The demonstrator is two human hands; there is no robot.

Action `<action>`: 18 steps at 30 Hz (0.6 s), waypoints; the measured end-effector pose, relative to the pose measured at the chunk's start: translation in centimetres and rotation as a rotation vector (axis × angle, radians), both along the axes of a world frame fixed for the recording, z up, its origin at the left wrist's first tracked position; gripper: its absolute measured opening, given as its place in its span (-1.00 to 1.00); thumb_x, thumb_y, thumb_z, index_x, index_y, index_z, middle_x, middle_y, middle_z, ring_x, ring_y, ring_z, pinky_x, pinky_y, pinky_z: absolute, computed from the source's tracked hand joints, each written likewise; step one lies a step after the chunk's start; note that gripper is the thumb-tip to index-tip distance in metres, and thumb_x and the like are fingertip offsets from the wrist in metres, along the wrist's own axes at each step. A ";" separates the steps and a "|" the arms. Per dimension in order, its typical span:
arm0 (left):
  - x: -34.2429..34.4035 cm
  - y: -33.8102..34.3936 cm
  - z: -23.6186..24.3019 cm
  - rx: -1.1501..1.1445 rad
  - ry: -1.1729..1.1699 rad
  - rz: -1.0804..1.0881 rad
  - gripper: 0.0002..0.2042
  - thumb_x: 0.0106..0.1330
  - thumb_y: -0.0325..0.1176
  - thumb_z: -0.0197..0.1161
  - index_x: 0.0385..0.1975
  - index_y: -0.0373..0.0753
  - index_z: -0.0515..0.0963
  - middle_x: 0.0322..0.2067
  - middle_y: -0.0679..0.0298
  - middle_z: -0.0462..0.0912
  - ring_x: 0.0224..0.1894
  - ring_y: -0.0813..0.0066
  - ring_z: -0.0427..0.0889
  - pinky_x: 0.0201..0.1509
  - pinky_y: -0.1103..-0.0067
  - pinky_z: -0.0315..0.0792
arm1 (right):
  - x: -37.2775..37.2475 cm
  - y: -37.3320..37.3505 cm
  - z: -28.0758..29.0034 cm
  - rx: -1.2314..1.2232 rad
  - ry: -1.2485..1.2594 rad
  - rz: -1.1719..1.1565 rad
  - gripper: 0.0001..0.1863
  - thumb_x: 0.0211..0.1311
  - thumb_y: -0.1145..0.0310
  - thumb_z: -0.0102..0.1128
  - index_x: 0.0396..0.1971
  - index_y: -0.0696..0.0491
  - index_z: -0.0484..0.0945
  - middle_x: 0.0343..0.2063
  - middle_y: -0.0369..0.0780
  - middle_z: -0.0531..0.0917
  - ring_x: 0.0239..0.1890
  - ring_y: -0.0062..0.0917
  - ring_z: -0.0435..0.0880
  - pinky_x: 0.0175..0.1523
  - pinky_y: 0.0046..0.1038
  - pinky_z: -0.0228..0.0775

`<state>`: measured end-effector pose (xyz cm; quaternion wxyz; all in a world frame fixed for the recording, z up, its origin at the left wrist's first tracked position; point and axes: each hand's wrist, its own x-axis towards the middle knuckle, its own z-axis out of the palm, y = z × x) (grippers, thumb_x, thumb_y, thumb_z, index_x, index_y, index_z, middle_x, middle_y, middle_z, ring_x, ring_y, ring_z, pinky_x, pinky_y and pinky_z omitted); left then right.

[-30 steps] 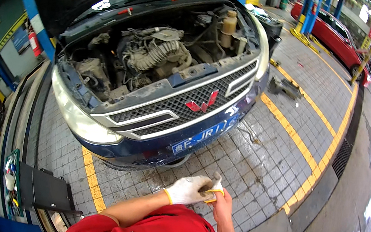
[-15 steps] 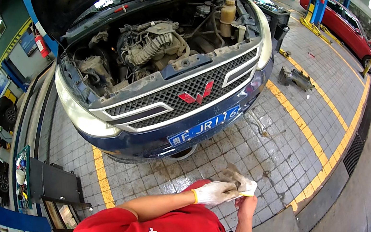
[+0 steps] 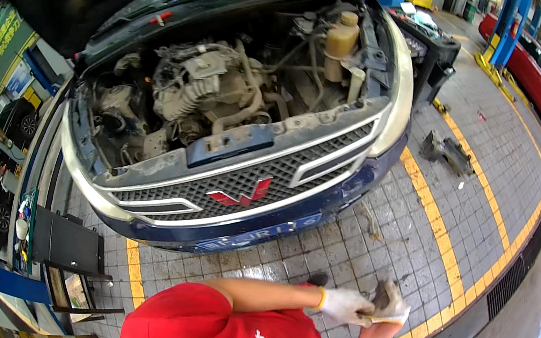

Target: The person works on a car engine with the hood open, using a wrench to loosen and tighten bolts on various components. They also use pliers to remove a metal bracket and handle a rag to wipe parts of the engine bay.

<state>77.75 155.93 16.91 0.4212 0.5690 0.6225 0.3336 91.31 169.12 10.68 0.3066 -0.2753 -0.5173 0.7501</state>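
My left hand, in a white work glove with a yellow cuff edge, is closed at the wrist of my right hand. It pinches the cuff of the other work glove, which is pulled over my right hand. That glove is white with a grey, dirty-looking palm side. The fingers of my right hand point away from me and seem stretched out, though their tips are blurred. Both hands are in front of my red shirt, above the tiled floor. Beyond them stands a dark blue car with its engine bay uncovered.
A black cart stands by the car's right front corner. A dark part lies on the floor near yellow lines. On the left is a grey cabinet. A red car is parked beyond blue lift posts.
The glove has gone further onto my right hand, and its cuff now reaches the wrist. Both hands have shifted right and slightly down in the picture. The view has turned and moved closer to the car.
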 end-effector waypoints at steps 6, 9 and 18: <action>-7.9 10.1 3.1 0.230 0.073 0.019 -0.70 0.36 -0.07 0.34 -0.34 -0.21 0.61 -0.40 0.09 0.67 -0.30 0.03 0.68 -0.23 0.28 0.51 | -11.0 11.2 6.4 1.280 -0.584 0.160 -0.63 0.04 0.32 0.23 -0.13 0.05 0.78 -0.07 0.00 0.76 -0.08 -0.12 0.74 -0.01 -0.29 0.55; -9.4 16.7 4.5 0.105 0.087 -0.145 -0.74 0.36 -0.09 0.34 -0.31 -0.17 0.64 -0.34 0.08 0.67 -0.24 0.06 0.70 -0.11 0.28 0.54 | -11.9 14.7 4.3 -0.188 -0.094 0.089 -0.59 0.43 0.22 0.12 0.10 0.15 0.66 -0.05 0.02 0.76 -0.04 -0.18 0.76 0.13 -0.21 0.54; -13.5 33.8 1.0 0.078 -0.014 -0.287 -0.75 0.41 -0.13 0.26 -0.33 -0.21 0.56 -0.42 0.07 0.66 -0.30 0.02 0.70 -0.19 0.26 0.53 | -18.0 31.1 4.4 -0.610 0.381 -0.107 -0.47 0.43 0.36 0.13 0.38 -0.03 0.36 0.28 -0.15 0.50 0.25 -0.09 0.54 0.40 0.00 0.34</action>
